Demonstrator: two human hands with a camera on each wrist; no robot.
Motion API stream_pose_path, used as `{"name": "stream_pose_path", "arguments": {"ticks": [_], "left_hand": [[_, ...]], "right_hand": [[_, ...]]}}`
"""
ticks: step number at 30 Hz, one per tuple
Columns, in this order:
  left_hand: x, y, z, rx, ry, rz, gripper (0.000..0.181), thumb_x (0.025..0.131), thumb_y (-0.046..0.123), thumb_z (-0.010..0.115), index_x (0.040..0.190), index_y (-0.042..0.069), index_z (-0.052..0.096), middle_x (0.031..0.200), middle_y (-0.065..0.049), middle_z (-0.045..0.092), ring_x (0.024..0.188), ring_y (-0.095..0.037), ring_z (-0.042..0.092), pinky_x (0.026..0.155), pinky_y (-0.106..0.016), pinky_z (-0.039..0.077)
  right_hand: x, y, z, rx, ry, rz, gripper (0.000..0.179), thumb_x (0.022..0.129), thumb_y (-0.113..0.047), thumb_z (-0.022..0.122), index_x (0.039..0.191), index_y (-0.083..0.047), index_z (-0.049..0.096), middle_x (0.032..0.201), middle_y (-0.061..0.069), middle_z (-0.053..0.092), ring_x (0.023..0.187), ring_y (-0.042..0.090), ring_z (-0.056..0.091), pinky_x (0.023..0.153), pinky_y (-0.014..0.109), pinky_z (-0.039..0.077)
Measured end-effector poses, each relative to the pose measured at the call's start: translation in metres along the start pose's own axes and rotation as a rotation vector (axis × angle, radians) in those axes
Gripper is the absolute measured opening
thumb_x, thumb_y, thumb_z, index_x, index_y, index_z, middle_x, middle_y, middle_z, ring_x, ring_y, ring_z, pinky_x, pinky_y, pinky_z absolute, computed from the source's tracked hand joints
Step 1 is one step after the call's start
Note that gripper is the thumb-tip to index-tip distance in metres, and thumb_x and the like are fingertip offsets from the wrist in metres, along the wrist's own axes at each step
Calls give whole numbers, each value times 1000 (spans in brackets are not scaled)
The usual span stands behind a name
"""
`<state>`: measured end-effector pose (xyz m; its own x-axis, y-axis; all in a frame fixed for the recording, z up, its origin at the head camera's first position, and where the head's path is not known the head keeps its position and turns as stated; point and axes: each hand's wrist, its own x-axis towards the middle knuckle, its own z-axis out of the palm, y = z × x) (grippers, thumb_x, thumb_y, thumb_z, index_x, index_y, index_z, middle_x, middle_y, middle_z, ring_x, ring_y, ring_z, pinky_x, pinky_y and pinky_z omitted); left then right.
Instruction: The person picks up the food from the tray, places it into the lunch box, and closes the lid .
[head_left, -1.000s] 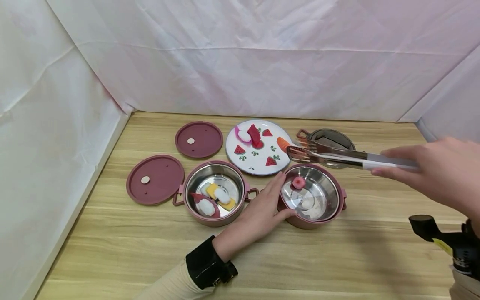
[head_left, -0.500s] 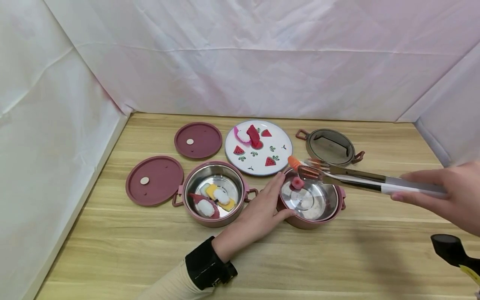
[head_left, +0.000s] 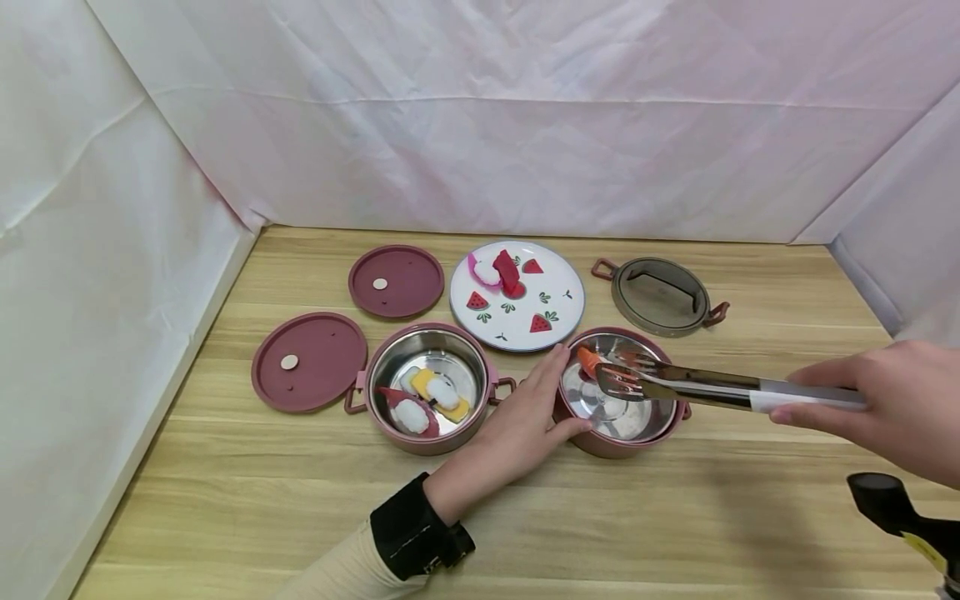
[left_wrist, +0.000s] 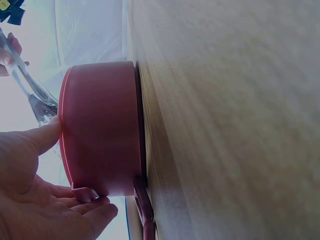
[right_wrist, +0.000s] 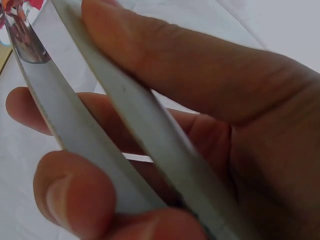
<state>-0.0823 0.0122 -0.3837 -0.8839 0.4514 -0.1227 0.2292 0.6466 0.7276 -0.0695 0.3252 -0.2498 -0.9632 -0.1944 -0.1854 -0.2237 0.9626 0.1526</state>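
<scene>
In the head view my right hand (head_left: 870, 404) holds metal tongs (head_left: 690, 383) by their grey-white handles. The tong heads reach over the right pink pot (head_left: 611, 447), with an orange toy food piece (head_left: 588, 361) at their tips, inside the rim. My left hand (head_left: 517, 417) holds this pot's left side. In the left wrist view the thumb lies at the pot's rim, and the fingers curl by a small side lug (left_wrist: 85, 194). From the right wrist, the tong handles (right_wrist: 135, 120) show between thumb and fingers.
Left of that pot stands a second pink pot (head_left: 420, 444) with several toy sushi pieces (head_left: 442, 393). Behind are a watermelon-pattern plate (head_left: 517, 333) with toy sushi (head_left: 495, 271), two maroon lids (head_left: 307, 375), and a transparent lid (head_left: 660, 304) with handles.
The tongs have carried the orange piece from the plate over the rim and down into the right pot. My left hand has stayed where it was.
</scene>
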Motion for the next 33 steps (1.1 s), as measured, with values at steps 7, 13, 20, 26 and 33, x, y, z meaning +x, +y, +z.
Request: {"name": "stream_pose_path", "arguments": {"ticks": [7,13,20,26,33], "left_hand": [[0,-1,0,-6,-4,-4,89,95,42,65,162,18,12,170,1,10,154,-15,20,122,-41,33],[1,-1,0,-12,-4,6,89,94,41,66,162,18,13,170,0,11,154,-15,20,122,-41,32],[1,-1,0,-6,-3,14,89,94,41,66,161,17,13,170,-1,11,154,-16,20,122,-41,31],[2,-1,0,14,-3,22,89,94,43,65,161,16,12,170,-1,11,154,-16,19,123,-39,31],[1,-2,0,18,8,34,89,95,43,65,161,15,13,169,-3,13,154,-16,20,122,-39,32]], "right_hand": [[5,-3,4,10,-46,-14,58,80,-62,71,104,-10,78,75,1,72,58,11,50,48,28,33],[11,-1,12,5,-76,-14,60,78,-70,68,104,-16,78,78,2,73,61,11,53,47,29,34],[15,-7,12,23,-98,-37,57,78,-68,69,101,-17,79,79,-2,73,64,10,54,51,30,39],[16,-13,10,29,-109,-51,53,79,-64,71,100,-16,79,80,-3,73,64,11,55,53,33,42],[19,-17,13,8,-130,-52,52,78,-63,72,100,-17,79,80,-5,73,63,8,53,52,33,44]]}}
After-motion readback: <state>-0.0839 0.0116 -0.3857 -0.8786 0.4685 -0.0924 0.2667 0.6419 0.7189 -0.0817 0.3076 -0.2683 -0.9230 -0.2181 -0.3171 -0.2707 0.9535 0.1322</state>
